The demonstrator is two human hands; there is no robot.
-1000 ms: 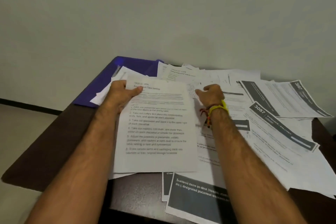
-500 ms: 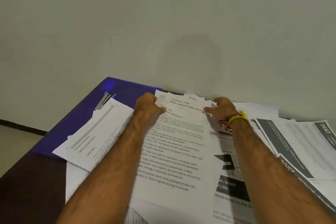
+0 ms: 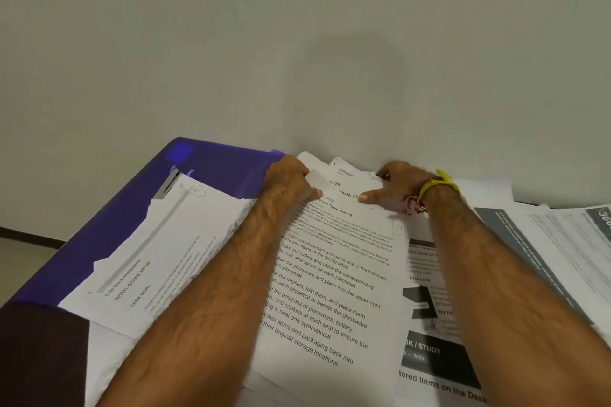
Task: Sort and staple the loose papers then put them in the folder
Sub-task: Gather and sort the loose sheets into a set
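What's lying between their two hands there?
In the head view, printed sheets: the table-setting page with another sheet's top showing behind it, between the left hand and right hand.
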